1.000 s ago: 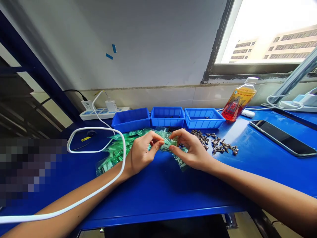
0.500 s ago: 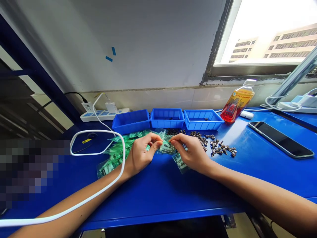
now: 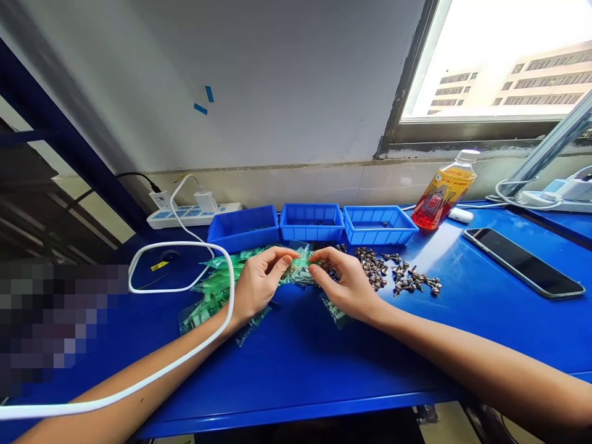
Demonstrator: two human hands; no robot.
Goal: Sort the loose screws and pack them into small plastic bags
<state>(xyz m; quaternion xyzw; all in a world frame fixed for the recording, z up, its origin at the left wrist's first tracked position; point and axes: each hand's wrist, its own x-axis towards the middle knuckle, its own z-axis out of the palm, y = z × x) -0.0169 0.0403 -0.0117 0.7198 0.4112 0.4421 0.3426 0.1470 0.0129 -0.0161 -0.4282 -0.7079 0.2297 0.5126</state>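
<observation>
My left hand (image 3: 258, 285) and my right hand (image 3: 346, 283) meet over the blue table (image 3: 300, 357), both pinching one small clear green packet (image 3: 298, 271) between thumbs and fingers. A pile of similar green packets (image 3: 213, 290) lies under and left of my left hand. A heap of small dark metal screws (image 3: 398, 274) is spread just right of my right hand. Three blue plastic bins (image 3: 312, 223) stand in a row behind my hands.
A white cable (image 3: 185, 351) loops over my left forearm. A power strip (image 3: 192, 213) lies by the wall at the back left. An orange drink bottle (image 3: 439, 192) and a black phone (image 3: 525, 262) are on the right. The table's front edge is near.
Both hands have shifted slightly left and toward the bins with the packet still held between them. A small packet now lies on the table below my left hand.
</observation>
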